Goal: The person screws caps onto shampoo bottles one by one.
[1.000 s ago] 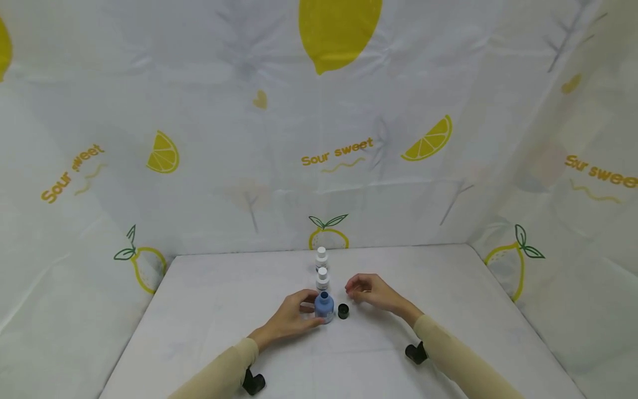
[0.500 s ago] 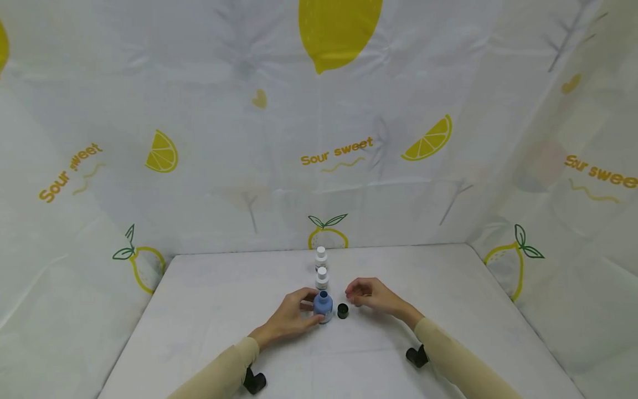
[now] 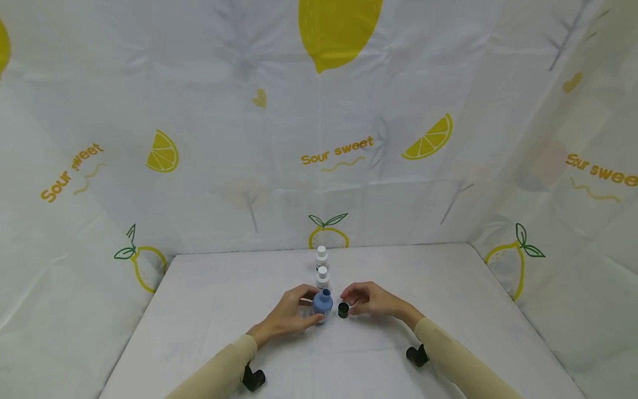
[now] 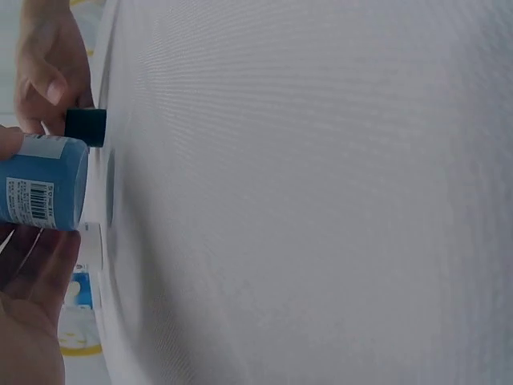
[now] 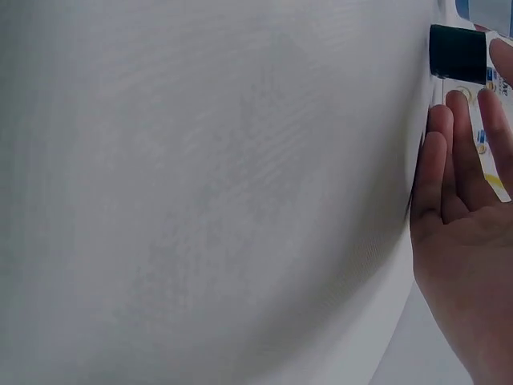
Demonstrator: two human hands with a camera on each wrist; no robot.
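Note:
My left hand (image 3: 290, 310) grips a small blue bottle (image 3: 322, 303) with its mouth uncovered, fingers on the far side and thumb on the near side. The bottle tilts slightly to the right, and its base is raised off the table in the left wrist view, where a barcode label (image 4: 30, 200) shows. Just right of it a dark round cap (image 3: 343, 310) stands on the table, hollow side up. My right hand (image 3: 375, 299) is beside the cap, thumb and fingers spread apart, fingertips close to its right side.
Two white-capped bottles stand in a line behind the blue one, the nearer white bottle (image 3: 322, 278) close to it and the farther white bottle (image 3: 321, 258) toward the back. A lemon-print sheet (image 3: 224, 166) hangs behind the white table (image 3: 209, 299).
My left hand has raised the blue bottle a little and tilted it to the right. My right hand has come nearer to the cap, which has stayed in place.

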